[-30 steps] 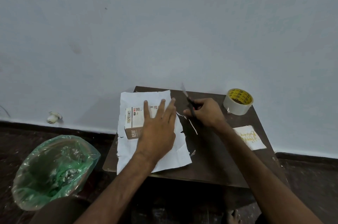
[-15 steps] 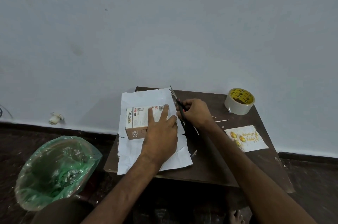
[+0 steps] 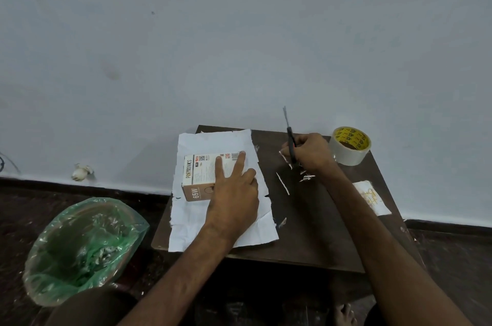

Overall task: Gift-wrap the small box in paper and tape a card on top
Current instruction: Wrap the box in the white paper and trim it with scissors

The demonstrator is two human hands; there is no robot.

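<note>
Right grip (image 3: 308, 153) clenched round the scissors (image 3: 290, 139), blades raised off the desk (image 3: 319, 232); left grip (image 3: 234, 192) spread flat, pinning box (image 3: 205, 171) on paper (image 3: 191, 229) so neither slides.

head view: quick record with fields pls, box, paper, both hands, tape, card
box: unwrapped, lying on the paper
paper: white sheet, flat on the table, ragged edges
left hand: straight fingers pressing on the box
right hand: holds scissors, blades toward the wall, right of the paper
tape roll: far right table corner
card: right table edge, partly hidden
scraps: thin paper strips on the table
</note>
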